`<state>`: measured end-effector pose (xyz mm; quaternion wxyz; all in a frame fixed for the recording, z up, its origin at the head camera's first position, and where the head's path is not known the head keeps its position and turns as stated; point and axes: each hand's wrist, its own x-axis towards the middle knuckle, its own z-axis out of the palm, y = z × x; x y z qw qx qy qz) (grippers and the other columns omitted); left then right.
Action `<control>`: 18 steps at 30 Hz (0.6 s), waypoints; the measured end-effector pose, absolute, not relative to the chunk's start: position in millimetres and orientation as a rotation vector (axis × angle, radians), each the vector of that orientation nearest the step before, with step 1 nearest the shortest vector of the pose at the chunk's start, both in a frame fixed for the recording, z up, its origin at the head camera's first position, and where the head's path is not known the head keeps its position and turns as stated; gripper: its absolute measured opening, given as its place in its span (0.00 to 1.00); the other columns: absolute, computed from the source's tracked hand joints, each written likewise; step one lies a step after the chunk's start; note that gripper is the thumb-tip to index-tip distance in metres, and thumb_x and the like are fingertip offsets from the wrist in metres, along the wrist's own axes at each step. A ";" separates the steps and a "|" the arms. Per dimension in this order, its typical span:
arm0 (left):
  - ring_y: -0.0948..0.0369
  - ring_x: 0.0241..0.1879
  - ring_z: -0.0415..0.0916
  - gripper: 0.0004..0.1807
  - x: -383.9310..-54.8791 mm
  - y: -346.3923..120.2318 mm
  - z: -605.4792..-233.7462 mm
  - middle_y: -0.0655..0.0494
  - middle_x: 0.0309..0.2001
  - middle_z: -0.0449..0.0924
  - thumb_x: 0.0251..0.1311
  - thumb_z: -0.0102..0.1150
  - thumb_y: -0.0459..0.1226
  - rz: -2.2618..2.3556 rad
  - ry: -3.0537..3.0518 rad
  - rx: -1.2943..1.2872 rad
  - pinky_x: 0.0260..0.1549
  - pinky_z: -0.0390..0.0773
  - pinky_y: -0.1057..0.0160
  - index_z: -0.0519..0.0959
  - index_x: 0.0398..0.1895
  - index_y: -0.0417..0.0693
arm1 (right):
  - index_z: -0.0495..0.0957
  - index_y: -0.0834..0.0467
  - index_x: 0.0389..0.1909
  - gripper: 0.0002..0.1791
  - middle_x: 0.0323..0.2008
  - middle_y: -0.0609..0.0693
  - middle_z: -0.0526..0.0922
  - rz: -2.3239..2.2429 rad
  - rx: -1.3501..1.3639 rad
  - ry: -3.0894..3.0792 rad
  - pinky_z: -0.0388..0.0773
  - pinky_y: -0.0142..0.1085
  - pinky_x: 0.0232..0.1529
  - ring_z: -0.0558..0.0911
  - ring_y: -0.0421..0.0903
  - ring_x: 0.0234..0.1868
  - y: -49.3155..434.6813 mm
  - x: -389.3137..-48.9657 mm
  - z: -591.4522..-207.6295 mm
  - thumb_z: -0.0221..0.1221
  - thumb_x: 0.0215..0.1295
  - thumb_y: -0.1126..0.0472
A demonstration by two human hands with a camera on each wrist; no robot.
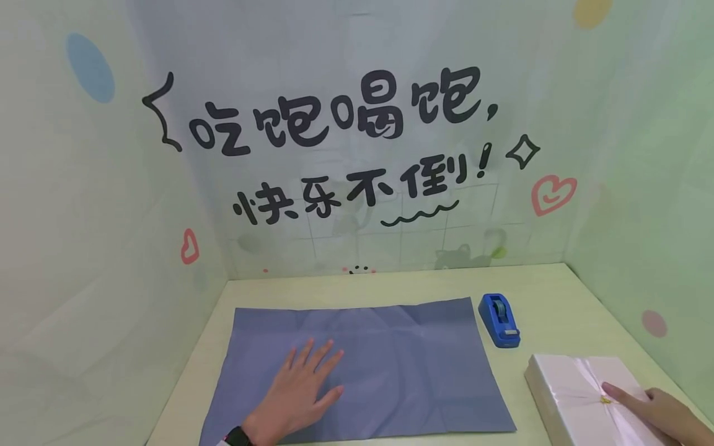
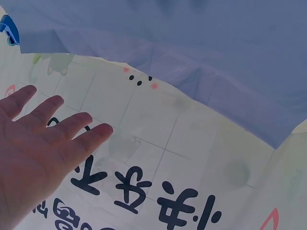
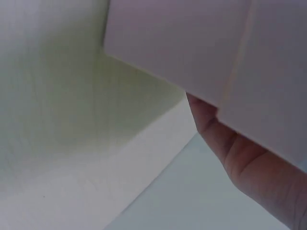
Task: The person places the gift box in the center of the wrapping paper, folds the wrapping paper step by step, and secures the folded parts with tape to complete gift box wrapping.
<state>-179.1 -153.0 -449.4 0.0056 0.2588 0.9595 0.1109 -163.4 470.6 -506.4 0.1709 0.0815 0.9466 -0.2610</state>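
A blue-grey sheet of wrapping paper (image 1: 413,371), faintly creased, lies spread on the table. Over its left half my left hand (image 1: 298,393) is held flat with fingers apart; the left wrist view shows the same hand (image 2: 43,143) holding nothing. At the lower right, my right hand (image 1: 661,412) grips a white gift box (image 1: 569,390) tied with a pale ribbon and a small gold tie. The thumb lies on the lid near the ribbon's knot. From below, the right wrist view shows the box (image 3: 172,43) with fingers (image 3: 230,143) under its edge.
A blue tape dispenser (image 1: 499,321) stands right of the paper, behind the box. The pale table (image 1: 535,291) is enclosed by printed fabric walls (image 1: 357,37) at the back and both sides. A dark band (image 1: 238,437) circles the left wrist.
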 end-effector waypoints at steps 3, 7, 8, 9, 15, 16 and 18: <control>0.45 0.66 0.45 0.35 -180.1 -152.9 -449.8 0.54 0.68 0.51 0.61 0.25 0.64 0.335 3.010 0.817 0.60 0.44 0.43 0.56 0.67 0.60 | 0.48 0.86 0.48 0.52 0.39 0.73 0.69 -0.861 0.287 2.601 0.71 0.42 0.36 0.73 0.51 0.37 473.0 -160.3 -509.7 0.35 0.62 0.33; 0.44 0.66 0.46 0.34 -181.0 -152.7 -450.8 0.53 0.68 0.52 0.62 0.28 0.63 0.342 3.015 0.826 0.59 0.46 0.42 0.57 0.67 0.59 | 0.41 0.87 0.51 0.53 0.48 0.85 0.56 -0.925 0.283 2.523 0.69 0.54 0.44 0.69 0.69 0.45 473.8 -159.3 -508.4 0.30 0.63 0.33; 0.44 0.66 0.46 0.33 -181.1 -152.7 -451.2 0.53 0.68 0.52 0.62 0.29 0.62 0.342 3.017 0.826 0.59 0.45 0.42 0.57 0.67 0.59 | 0.40 0.87 0.52 0.53 0.51 0.87 0.50 -0.917 0.271 2.520 0.67 0.57 0.44 0.65 0.74 0.48 473.4 -159.7 -506.6 0.29 0.63 0.33; 0.44 0.66 0.46 0.33 -181.1 -152.6 -451.6 0.53 0.68 0.52 0.62 0.30 0.62 0.338 3.019 0.825 0.60 0.45 0.42 0.56 0.67 0.60 | 0.41 0.87 0.52 0.53 0.51 0.86 0.51 -0.946 0.271 2.512 0.67 0.58 0.44 0.65 0.74 0.49 472.8 -159.8 -505.2 0.28 0.64 0.33; 0.44 0.66 0.46 0.33 -180.8 -152.1 -452.2 0.53 0.68 0.53 0.62 0.33 0.61 0.374 3.009 0.823 0.60 0.43 0.43 0.56 0.67 0.60 | 0.53 0.79 0.49 0.45 0.39 0.63 0.72 -1.258 0.442 2.414 0.74 0.45 0.38 0.76 0.54 0.38 456.9 -149.8 -492.2 0.36 0.63 0.34; 0.44 0.66 0.46 0.33 -180.7 -151.9 -452.2 0.53 0.67 0.53 0.61 0.33 0.62 0.394 3.003 0.821 0.60 0.43 0.42 0.56 0.67 0.59 | 0.56 0.75 0.48 0.42 0.37 0.60 0.72 -1.315 0.472 2.402 0.74 0.45 0.37 0.77 0.53 0.36 452.2 -147.1 -489.2 0.38 0.63 0.34; 0.43 0.65 0.47 0.35 -179.7 -151.2 -452.5 0.52 0.67 0.55 0.60 0.35 0.63 0.450 2.986 0.816 0.59 0.45 0.41 0.56 0.67 0.58 | 0.61 0.69 0.41 0.35 0.32 0.53 0.74 -1.453 0.522 2.375 0.75 0.42 0.35 0.77 0.49 0.32 442.0 -142.7 -484.3 0.41 0.62 0.36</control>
